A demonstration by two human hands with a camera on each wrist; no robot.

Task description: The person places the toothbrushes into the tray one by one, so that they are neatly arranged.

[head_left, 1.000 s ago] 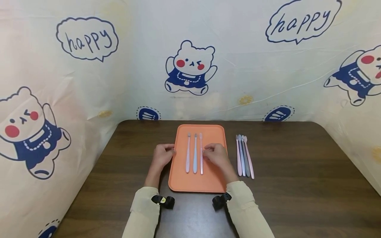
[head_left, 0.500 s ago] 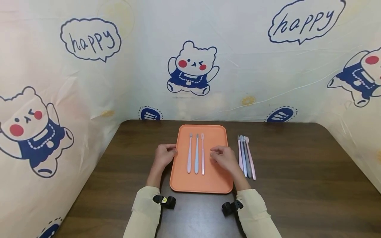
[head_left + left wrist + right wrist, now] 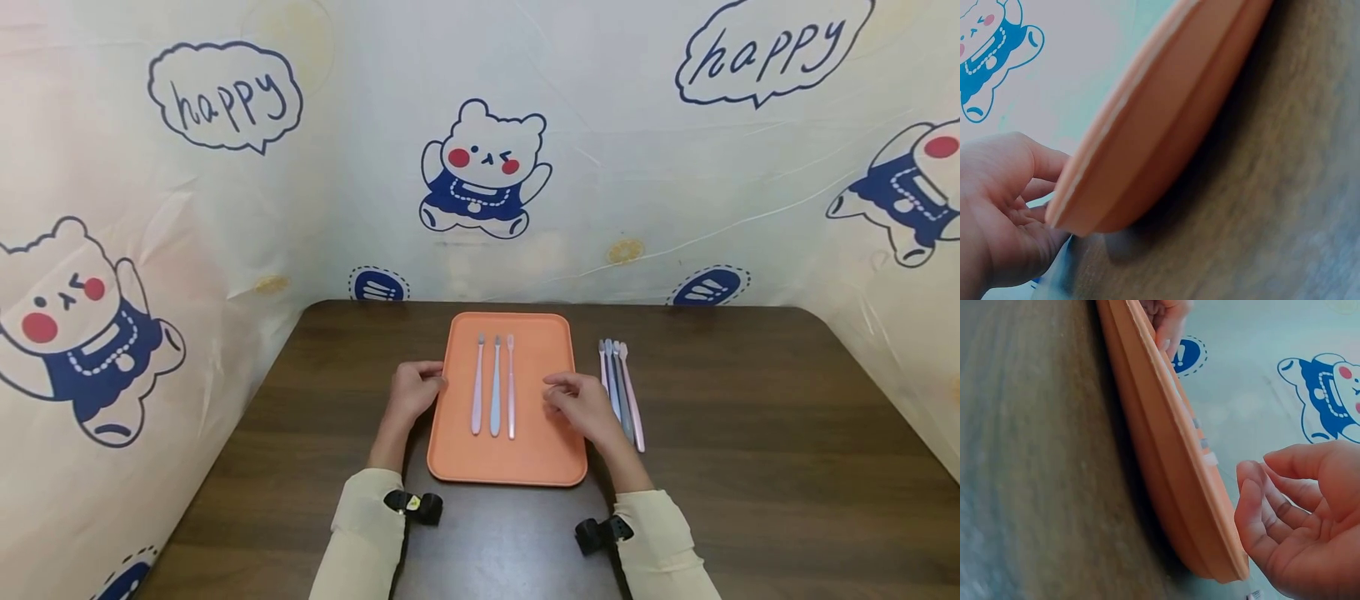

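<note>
Three toothbrushes lie side by side on the orange tray (image 3: 507, 462): a lilac toothbrush (image 3: 477, 396), a light blue toothbrush (image 3: 495, 396) and a pink toothbrush (image 3: 512, 396). My left hand (image 3: 415, 392) holds the tray by its left rim; in the left wrist view the fingers (image 3: 1044, 162) and thumb meet at the edge. Over the tray's right edge is my right hand (image 3: 588, 407), loosely curled with nothing in it. Just beyond it, several more toothbrushes (image 3: 632, 400) lie together on the table, partly hidden by that hand.
The dark wooden table (image 3: 750, 433) extends to both sides of the tray. A printed curtain (image 3: 480, 267) with bears stands along its back and sides. Each sleeve carries a black wrist camera, left (image 3: 416, 506) and right (image 3: 600, 533).
My right hand has come away from the pink toothbrush and moved right across the tray toward the other toothbrushes. My left hand stays at the tray's left rim.
</note>
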